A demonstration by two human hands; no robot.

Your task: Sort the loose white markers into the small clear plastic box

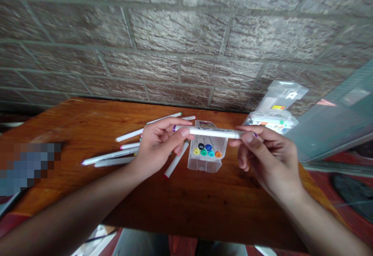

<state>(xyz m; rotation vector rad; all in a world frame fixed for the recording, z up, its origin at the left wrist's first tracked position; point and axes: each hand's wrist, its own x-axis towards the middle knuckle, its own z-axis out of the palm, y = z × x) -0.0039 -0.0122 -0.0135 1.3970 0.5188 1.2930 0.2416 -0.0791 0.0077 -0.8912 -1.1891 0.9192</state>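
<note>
A white marker pen (214,132) with purple ends is held level above the wooden table (96,131), one end in each hand. My left hand (159,145) pinches its left end between thumb and fingers. My right hand (264,153) pinches its right end the same way. Just below the pen stands a clear plastic marker case (206,162), open toward me, with several coloured marker caps showing inside. Several loose white markers (112,156) lie on the table left of my left hand, and one with a red tip (175,162) lies beside the case.
A second clear case with its lid (275,110) stands at the back right against the brick wall (186,46). A glass panel (338,120) runs along the table's right side. The table's near edge lies just below my forearms.
</note>
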